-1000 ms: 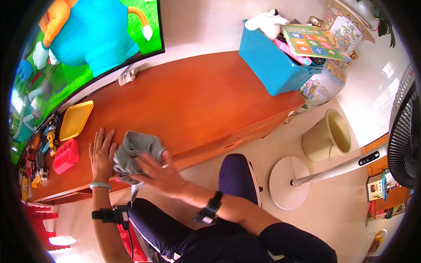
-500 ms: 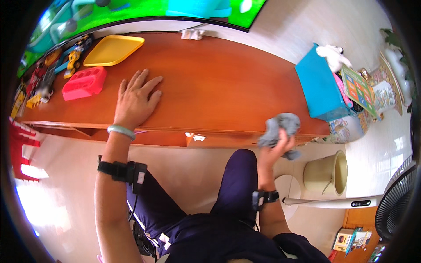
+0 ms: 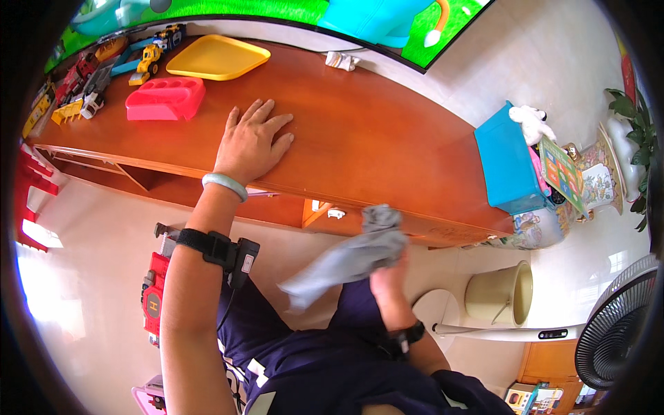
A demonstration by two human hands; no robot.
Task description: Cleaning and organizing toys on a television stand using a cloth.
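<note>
A grey cloth (image 3: 353,256) hangs from my right hand (image 3: 389,280), which is closed on it in front of the cabinet's edge, over my lap. Motion blurs the cloth and the hand, and part of the cloth trails to the left. My left hand (image 3: 254,142) lies flat with fingers spread on the brown wooden cabinet top (image 3: 360,131). Just left of that hand sits a pink holder with round hollows (image 3: 166,99). Behind the holder lies a yellow tray (image 3: 218,58).
Several toy vehicles (image 3: 86,79) crowd the far left of the top, below a screen (image 3: 277,12). At the right end stands a blue bin (image 3: 508,166) with a white plush toy (image 3: 531,124). A beige bucket (image 3: 494,294) and a fan (image 3: 615,332) stand on the right.
My right hand has moved left and down off the cabinet's front edge with the cloth, which now hangs loosely spread. My left hand stays flat on the top. The view has shifted.
</note>
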